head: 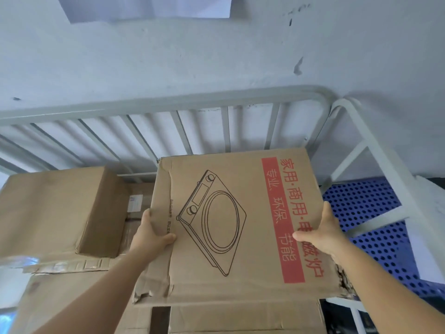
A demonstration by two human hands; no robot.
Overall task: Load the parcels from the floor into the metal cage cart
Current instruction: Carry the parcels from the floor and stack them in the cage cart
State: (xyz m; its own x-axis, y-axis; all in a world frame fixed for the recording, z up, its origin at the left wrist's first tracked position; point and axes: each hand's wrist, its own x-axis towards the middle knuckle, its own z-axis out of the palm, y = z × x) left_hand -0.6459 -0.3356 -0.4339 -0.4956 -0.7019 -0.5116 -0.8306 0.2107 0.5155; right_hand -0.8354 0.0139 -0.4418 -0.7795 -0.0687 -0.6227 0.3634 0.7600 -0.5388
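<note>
My fingers (pixel 147 216) were wrapped round the left edge of the flat brown cardboard parcel printed with a cooker outline and red lettering (pixel 238 227), thumb on its top face; my left hand (pixel 153 233) gripped there and my right hand (pixel 321 231) clasped the opposite edge the same way. The parcel lay between both hands, its long axis running away from me toward the grey metal cage cart (pixel 168 104), resting on stacked brown cartons (pixel 57 208) inside. I judged both hands equally near; a forward push remained.
</note>
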